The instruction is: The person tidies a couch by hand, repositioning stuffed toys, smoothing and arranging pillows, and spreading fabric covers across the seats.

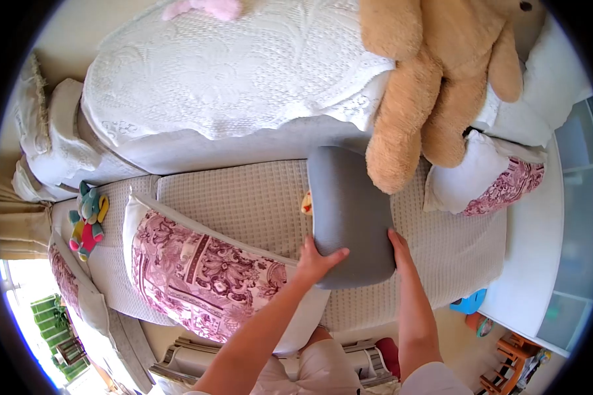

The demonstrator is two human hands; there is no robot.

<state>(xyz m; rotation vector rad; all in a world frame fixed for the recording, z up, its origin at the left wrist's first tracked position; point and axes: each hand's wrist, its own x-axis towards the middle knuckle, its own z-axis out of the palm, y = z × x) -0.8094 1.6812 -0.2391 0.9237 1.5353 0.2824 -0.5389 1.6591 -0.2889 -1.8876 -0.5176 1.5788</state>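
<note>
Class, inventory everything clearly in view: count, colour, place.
Cushion: 1, grey, centre
Sofa: 1, greyish, middle
Lace covers: several, white, sofa back
Patterned pillows: at least 3, maroon and white, left and right
Teddy bear: 1, tan, upper right
Soft toy: 1, multicoloured, sofa's left
Pink item: 1, pink, top
Curtain: 1, beige, left edge
Cabinet: 1, white, right
Blue item: 1, blue, lower right
Wooden furniture: 1, brown, lower right
Left hand: 1, bare, cushion's left
Right hand: 1, bare, cushion's right

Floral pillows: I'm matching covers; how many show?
3: large pillow left of the grey cushion, second pillow farther left, third pillow beside the teddy bear. More may be hidden.
</note>
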